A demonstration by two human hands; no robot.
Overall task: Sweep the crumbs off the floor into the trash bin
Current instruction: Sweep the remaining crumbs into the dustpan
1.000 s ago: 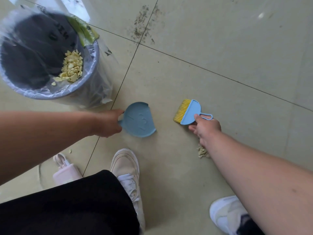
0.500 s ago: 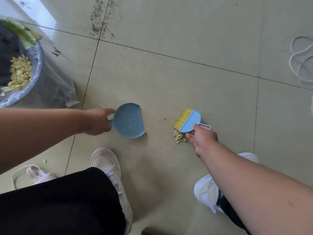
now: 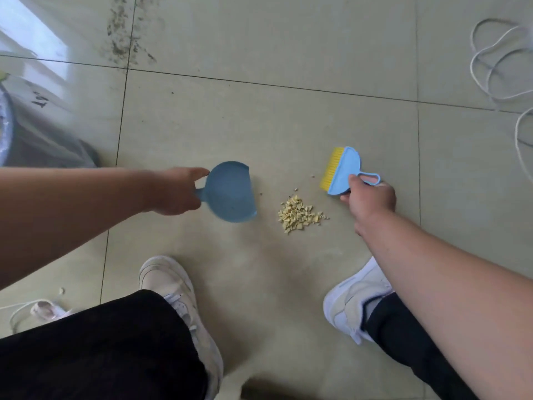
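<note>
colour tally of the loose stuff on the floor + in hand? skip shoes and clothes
Blue: 2, the blue plastic dustpan and the blue hand brush with yellow bristles
Yellow: 1, the pile of yellow crumbs
White: 1, the coiled white cord
Total: 4

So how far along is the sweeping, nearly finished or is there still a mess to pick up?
Partly done at best. The crumbs lie gathered in one small pile on the floor, none in the dustpan yet. In hand: the left hand holds the dustpan beside the pile, the right hand holds the brush above it. Left: sweeping the pile in and tipping it into the trash bin, barely visible at the left edge.
</note>
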